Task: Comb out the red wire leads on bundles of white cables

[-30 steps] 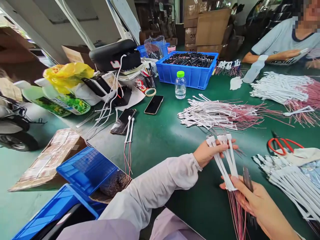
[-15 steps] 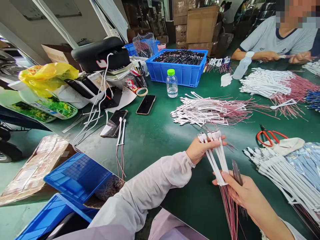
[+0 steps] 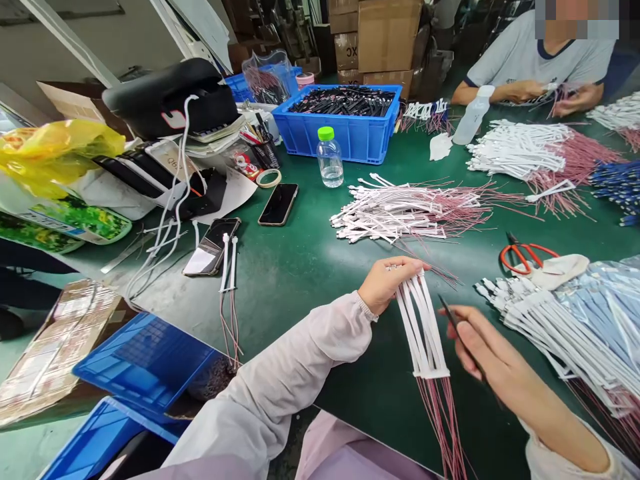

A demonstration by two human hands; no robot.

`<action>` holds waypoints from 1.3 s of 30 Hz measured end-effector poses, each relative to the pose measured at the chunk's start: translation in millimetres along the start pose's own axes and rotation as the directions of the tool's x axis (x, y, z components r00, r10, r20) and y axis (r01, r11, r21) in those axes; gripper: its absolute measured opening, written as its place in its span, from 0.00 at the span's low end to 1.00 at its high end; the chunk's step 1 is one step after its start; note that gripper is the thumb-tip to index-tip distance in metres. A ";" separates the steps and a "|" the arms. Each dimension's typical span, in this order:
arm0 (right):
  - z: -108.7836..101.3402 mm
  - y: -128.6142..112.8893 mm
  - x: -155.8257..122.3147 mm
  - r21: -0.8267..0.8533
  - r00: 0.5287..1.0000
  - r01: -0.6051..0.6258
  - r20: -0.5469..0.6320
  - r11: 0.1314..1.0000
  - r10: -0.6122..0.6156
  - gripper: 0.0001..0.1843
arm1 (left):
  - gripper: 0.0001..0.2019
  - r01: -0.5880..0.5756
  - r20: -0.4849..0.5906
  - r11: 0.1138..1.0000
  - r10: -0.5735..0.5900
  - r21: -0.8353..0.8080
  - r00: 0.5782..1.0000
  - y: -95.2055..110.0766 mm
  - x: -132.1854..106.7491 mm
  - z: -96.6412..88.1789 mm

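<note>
My left hand point(image 3: 387, 283) is closed over the plug ends of a small bundle of white cables point(image 3: 423, 330) with thin red wires point(image 3: 443, 420) trailing toward me. The bundle hangs down from that hand over the green table point(image 3: 310, 267). My right hand point(image 3: 483, 347) is just right of the bundle, apart from it, fingers closed on a thin dark tool point(image 3: 453, 317) that points up and left.
A heap of white cables point(image 3: 400, 213) lies ahead, more piles point(image 3: 520, 157) at the right. Red scissors point(image 3: 525, 253), a water bottle point(image 3: 329, 157), two phones point(image 3: 279, 204), a blue crate of black parts point(image 3: 345, 120) and blue bins point(image 3: 145, 360) at the left edge. A person point(image 3: 540, 63) works opposite.
My left hand has slid up over the plug ends and the bundle now hangs lower. My right hand has let go of the cables and moved right, keeping the dark tool.
</note>
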State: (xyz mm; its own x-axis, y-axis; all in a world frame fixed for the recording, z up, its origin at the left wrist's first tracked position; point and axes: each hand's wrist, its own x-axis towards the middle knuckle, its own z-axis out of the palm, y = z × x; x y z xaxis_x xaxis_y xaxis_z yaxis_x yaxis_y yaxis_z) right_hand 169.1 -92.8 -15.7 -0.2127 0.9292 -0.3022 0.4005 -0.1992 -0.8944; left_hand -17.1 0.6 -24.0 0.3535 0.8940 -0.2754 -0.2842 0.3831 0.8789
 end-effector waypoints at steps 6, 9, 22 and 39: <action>-4.2 -0.3 5.2 -0.459 0.863 0.251 -0.292 0.852 -0.411 0.15 | 0.11 0.204 0.091 0.972 -0.194 -0.113 0.977 -3.9 -9.9 14.3; 1.3 1.5 8.2 -0.648 0.739 0.303 -0.304 0.699 -0.602 0.12 | 0.10 0.273 0.108 0.952 -0.259 -0.141 0.960 -5.9 -11.9 17.8; 4.6 2.0 8.0 -0.747 0.681 0.320 -0.246 0.583 -0.689 0.10 | 0.06 0.316 0.150 0.935 -0.293 -0.164 0.944 -8.6 -9.7 16.8; 4.5 0.2 7.0 -0.756 0.687 0.309 -0.242 0.577 -0.685 0.10 | 0.07 0.321 0.153 0.936 -0.299 -0.147 0.942 -7.9 -9.2 16.3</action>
State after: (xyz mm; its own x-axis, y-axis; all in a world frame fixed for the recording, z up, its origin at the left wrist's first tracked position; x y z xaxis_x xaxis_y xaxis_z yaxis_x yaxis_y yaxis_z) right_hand 163.7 -87.7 -19.5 -0.2048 0.8501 0.4852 0.8391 0.4077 -0.3602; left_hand -3.6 -14.4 -22.0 0.5543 0.6918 -0.4627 -0.2833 0.6796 0.6767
